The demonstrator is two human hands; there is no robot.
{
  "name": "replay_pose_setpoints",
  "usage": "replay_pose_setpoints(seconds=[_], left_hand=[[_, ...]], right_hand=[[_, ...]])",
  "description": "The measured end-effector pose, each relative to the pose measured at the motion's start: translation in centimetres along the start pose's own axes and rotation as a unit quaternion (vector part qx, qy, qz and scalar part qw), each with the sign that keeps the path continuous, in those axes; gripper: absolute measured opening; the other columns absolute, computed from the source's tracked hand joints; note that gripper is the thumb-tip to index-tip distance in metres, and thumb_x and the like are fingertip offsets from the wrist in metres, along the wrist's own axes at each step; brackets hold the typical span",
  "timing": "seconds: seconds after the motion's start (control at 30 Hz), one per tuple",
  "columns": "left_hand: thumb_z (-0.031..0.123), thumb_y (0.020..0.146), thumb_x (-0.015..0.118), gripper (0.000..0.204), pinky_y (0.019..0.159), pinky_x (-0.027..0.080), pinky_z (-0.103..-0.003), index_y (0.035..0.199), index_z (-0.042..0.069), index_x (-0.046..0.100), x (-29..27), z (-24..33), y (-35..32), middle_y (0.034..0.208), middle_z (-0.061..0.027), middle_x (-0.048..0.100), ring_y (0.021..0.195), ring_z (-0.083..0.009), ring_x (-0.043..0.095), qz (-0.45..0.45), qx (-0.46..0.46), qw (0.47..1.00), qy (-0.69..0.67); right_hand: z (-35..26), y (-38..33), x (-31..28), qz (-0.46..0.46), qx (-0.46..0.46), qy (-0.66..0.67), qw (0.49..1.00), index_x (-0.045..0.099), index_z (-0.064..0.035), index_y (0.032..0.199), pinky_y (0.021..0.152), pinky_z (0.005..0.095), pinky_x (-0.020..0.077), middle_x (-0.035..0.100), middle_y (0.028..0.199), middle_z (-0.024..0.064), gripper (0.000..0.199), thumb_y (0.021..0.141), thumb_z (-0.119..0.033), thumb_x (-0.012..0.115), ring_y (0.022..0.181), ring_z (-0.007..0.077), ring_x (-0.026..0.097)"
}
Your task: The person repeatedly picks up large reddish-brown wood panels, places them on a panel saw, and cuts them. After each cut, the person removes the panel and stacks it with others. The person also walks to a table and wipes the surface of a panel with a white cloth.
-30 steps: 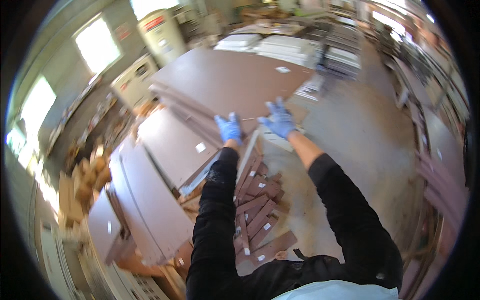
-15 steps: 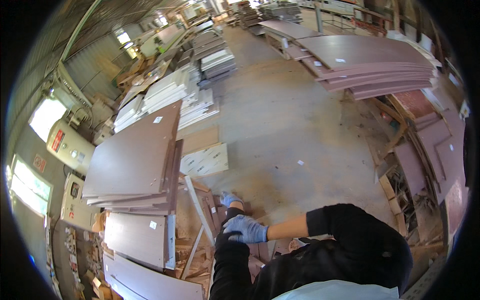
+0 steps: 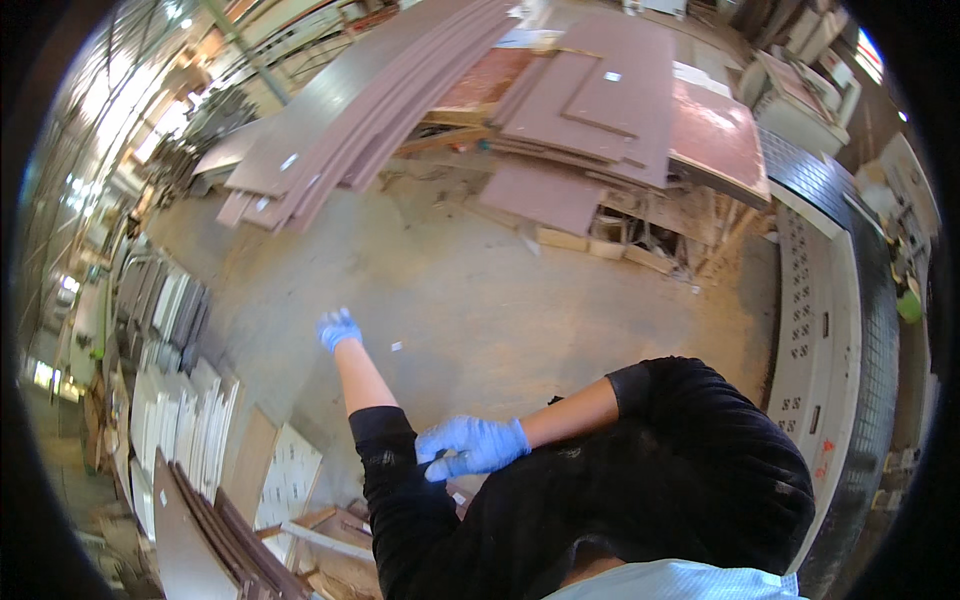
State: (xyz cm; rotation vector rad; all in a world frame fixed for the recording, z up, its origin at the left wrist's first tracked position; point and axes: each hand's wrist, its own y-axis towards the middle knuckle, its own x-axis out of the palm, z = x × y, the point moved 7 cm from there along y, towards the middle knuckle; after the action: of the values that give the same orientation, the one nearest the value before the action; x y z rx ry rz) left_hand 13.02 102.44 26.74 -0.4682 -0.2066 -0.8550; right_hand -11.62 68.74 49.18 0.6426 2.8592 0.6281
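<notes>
The black, ribbed cloth left sleeve (image 3: 388, 475) is lying along the person's left arm in the lower middle of the view, its cuff ending partway down the forearm. The right hand (image 3: 475, 447), in a light blue glove, is gripping a fold of this sleeve behind the cuff, fingers and thumb closing on the cloth. The left hand (image 3: 339, 329), gloved in the same blue, is reaching out past the cuff over the floor; it is holding nothing, its fingers looking loosely parted. Bare forearm (image 3: 365, 378) is showing between glove and cuff.

Below, a dusty grey concrete floor (image 3: 480, 330) is spreading out, with a small white paper label (image 3: 397, 347) lying near the left hand. Toward the lower left, a stack of thin brown boards (image 3: 195, 530) is leaning beside a white panel with dark printed marks (image 3: 290, 470). Farther up that side, white panels (image 3: 180, 425) are standing close together.

Across the floor, long purple-brown boards (image 3: 370, 110) are lying stacked, and a second purple-brown pile (image 3: 620, 100) is resting to their right. At the far right, a long white cabinet-like unit with round holes (image 3: 815, 320) is standing under a black top (image 3: 880, 330).
</notes>
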Motion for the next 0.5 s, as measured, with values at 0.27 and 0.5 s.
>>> replay_pose_setpoints(seconds=[0.27,0.5], left_hand=[[0.030,0.083,0.065,0.041,0.089,0.044,-0.042,0.119,0.018,0.051,39.1,-19.8,-14.7,0.120,-0.0050,0.055,0.110,-0.0242,0.051,-0.291,-0.088,0.943,0.136],[0.037,0.080,0.066,0.052,0.092,0.042,-0.039,0.123,0.013,0.050,56.0,-24.5,-13.0,0.125,-0.0147,0.053,0.112,-0.0289,0.052,-0.330,0.265,0.820,0.385]], right_hand=[[6.6,-25.7,-17.8,0.204,0.338,-0.108,0.912,0.064,-0.0047,0.099,0.083,0.0329,0.0466,0.066,0.096,0.0104,0.026,0.088,-0.028,0.059,0.092,0.0193,0.060],[7.0,-43.3,-24.6,0.503,0.419,-0.002,0.756,0.062,-0.0009,0.093,0.071,0.0300,0.0472,0.063,0.083,0.0074,0.030,0.087,-0.030,0.058,0.075,0.0148,0.057]])
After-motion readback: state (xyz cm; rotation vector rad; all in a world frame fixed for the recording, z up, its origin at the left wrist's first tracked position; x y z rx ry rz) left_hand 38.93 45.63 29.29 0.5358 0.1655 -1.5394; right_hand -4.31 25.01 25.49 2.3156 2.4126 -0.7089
